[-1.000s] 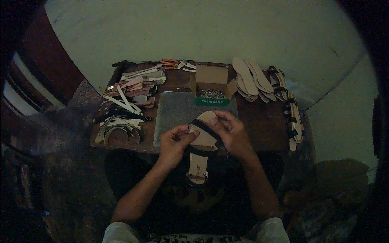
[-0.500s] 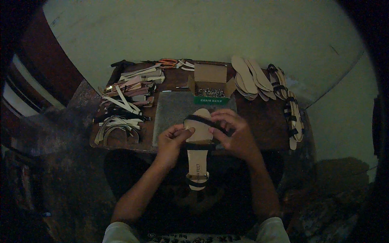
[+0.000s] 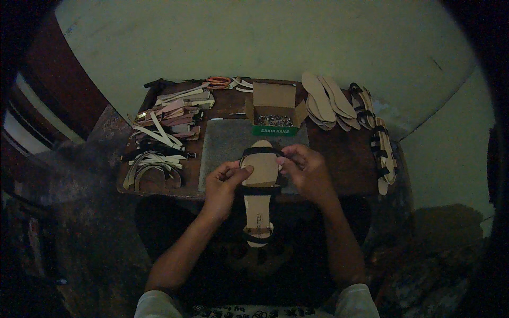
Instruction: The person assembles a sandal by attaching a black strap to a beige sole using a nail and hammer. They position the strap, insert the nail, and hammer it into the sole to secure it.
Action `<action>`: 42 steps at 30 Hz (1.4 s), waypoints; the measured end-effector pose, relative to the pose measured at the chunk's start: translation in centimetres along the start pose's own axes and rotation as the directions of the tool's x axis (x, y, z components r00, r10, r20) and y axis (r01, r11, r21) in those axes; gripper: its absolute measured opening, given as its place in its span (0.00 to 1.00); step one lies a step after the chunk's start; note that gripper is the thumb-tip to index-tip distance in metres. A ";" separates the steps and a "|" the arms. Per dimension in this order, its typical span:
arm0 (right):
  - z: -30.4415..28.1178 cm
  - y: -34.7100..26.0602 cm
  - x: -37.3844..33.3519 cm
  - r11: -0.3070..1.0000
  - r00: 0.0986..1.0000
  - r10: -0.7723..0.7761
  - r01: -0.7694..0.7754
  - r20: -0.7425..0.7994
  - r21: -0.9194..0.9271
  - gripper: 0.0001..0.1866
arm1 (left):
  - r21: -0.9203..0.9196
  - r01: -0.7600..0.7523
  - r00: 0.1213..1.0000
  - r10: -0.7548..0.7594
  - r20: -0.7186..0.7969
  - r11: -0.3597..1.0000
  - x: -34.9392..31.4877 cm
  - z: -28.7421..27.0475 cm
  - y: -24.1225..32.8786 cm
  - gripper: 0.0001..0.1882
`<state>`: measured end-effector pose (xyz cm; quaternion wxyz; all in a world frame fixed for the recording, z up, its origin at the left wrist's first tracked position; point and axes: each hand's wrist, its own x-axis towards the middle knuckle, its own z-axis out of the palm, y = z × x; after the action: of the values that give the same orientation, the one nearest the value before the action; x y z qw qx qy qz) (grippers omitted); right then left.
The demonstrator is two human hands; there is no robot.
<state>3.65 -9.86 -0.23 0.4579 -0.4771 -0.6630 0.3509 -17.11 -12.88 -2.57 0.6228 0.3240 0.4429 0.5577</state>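
A beige sandal sole [image 3: 258,208] hangs before me, toe end away and heel end toward me. Dark straps cross it at the toe, the middle and the heel. My left hand [image 3: 224,185] grips its left edge near the front, thumb on top. At the right edge, my right hand [image 3: 303,170] pinches the end of the black toe strap [image 3: 260,150] between thumb and fingers. This strap lies across the sole's front. Fingers under the sole are hidden.
On the wooden table [image 3: 344,175] lie a grey mat [image 3: 222,143], an open nail box [image 3: 275,129], strap bundles [image 3: 169,116] at left and orange-handled scissors [image 3: 218,81]. Beige insoles [image 3: 321,100] and strapped sandals [image 3: 383,153] are at right.
My right hand has drawn the toe strap's end in against the sole's right edge. The strap, earlier slanting out past it, now lies nearly straight across. My left hand keeps its hold.
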 end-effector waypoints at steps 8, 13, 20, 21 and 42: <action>0.4 0.0 0.2 0.995 1.000 0.023 -0.022 -0.009 0.100 0.11 | 0.007 -0.003 1.000 0.003 -0.019 1.000 -0.2 0.1 0.3 0.08; 0.3 -0.3 0.4 0.967 0.998 0.055 -0.058 0.018 0.247 0.10 | 0.020 -0.044 0.999 0.044 -0.024 0.999 0.0 -0.3 0.0 0.08; 0.4 -0.4 0.4 0.961 0.995 0.067 -0.085 0.078 0.264 0.11 | -0.075 -0.028 0.999 0.025 -0.034 0.997 0.0 0.1 0.0 0.09; 0.4 -0.5 0.4 0.961 0.994 0.070 -0.089 0.078 0.263 0.12 | -0.079 -0.017 0.999 0.014 -0.033 0.997 0.1 0.0 -0.1 0.09; 0.5 -0.7 0.2 0.957 0.980 0.200 -0.191 -0.020 0.219 0.13 | 0.545 -0.294 0.951 0.297 0.084 0.785 0.5 -1.3 0.6 0.09</action>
<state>2.94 -9.89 0.26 0.4838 -0.4949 -0.5611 0.4542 -18.53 -12.42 -2.59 0.4065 0.5531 0.5303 0.4977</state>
